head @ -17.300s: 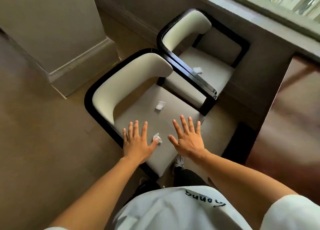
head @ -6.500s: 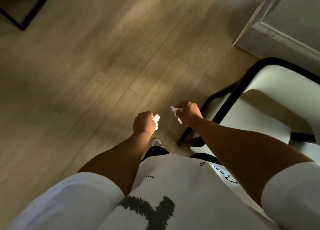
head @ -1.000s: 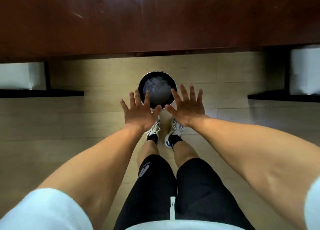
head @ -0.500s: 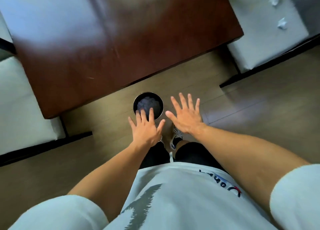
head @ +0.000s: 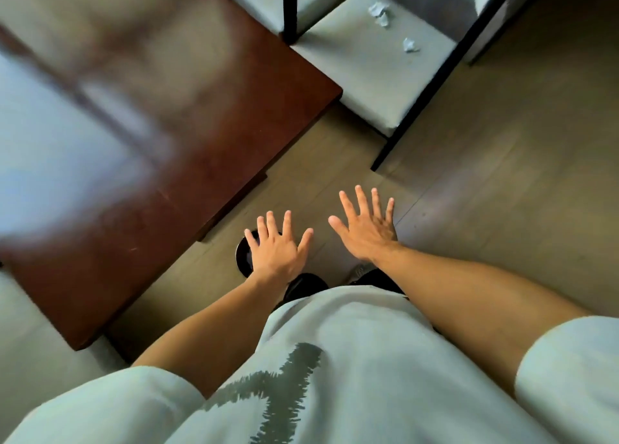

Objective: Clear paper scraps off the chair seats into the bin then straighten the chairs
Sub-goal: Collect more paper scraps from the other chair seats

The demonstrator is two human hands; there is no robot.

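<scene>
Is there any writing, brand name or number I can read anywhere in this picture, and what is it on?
No readable text anywhere in this view.
The white T-shirt carries only a dark brush-stroke cross shape, a graphic rather than a letter I can confirm.
The table, the chair seat with its paper scraps and the bin show no labels or numbers.
</scene>
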